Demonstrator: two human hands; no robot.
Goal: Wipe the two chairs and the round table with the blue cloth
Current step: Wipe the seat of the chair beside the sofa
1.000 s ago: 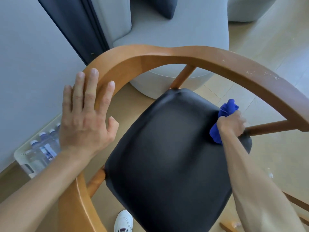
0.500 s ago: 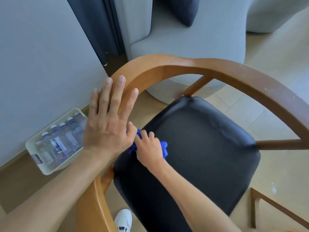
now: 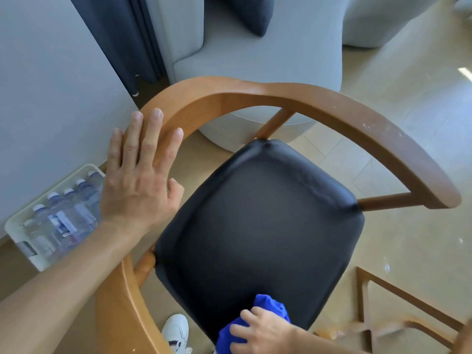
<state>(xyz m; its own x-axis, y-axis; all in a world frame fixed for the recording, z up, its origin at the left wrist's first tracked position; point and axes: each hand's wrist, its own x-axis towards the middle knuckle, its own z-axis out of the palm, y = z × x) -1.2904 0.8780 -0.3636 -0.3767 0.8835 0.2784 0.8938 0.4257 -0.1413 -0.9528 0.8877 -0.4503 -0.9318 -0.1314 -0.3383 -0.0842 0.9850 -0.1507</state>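
Observation:
A wooden chair (image 3: 319,103) with a curved backrest and a black padded seat (image 3: 258,226) fills the head view. My left hand (image 3: 140,180) lies flat, fingers straight, on the left side of the curved rail. My right hand (image 3: 263,333) grips the bunched blue cloth (image 3: 268,307) and presses it on the near edge of the black seat at the bottom of the frame. The round table is out of view.
A white bin of water bottles (image 3: 53,226) sits on the floor by the grey wall at left. A grey sofa (image 3: 268,47) and dark curtain (image 3: 120,34) stand behind the chair. Another wooden frame (image 3: 398,315) is at lower right. My white shoe (image 3: 176,330) shows under the chair.
My right hand swept the blue cloth from the seat's right edge to its left side, then down to the near edge. My left hand stayed on the rail.

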